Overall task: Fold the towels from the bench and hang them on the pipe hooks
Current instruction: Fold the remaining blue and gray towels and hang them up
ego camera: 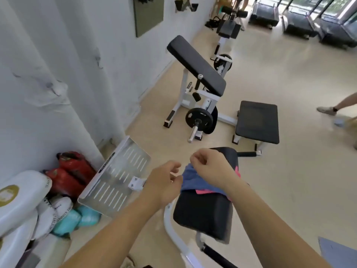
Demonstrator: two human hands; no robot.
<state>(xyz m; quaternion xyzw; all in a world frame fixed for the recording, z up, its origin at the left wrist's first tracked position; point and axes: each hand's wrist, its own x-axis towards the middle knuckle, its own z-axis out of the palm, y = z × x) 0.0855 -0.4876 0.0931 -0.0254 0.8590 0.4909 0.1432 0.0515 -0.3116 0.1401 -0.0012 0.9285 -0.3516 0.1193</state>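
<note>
- The right hand (210,168) is reaching over the middle of the scene with its fingers curled, pinching the upper edge of a blue towel (193,180) and lifting that edge slightly.
- The left hand (164,183) is sitting just beside it to the left, fingers curled inward, with thumb and forefinger appearing to be pinching the towel's left edge.
- The blue towel is lying bunched on the near end of a black padded counter (204,213), between the two hands.
- A pink towel (202,191) is lying under the blue one, showing only as a thin strip at its lower edge and a small bit by the right wrist.
- The counter is resting on a white tubular frame, running away from the person.
- A perforated metal plate (117,176) is standing tilted just left of the counter.
- Red bags (71,171), teal bags (77,219) and white pads (21,194) are piling up against the white wall (48,55) at the lower left.
- Beyond the counter, a white-framed machine with a sloping black pad (195,64) is standing on the pale floor, carrying a black weight plate (199,118) low on its side.
- A flat black seat (257,121) is sitting to the right of that plate.
- Another person's shoe (326,110) is showing at the right edge.
- Treadmills (299,26) are lining the far windows.
</note>
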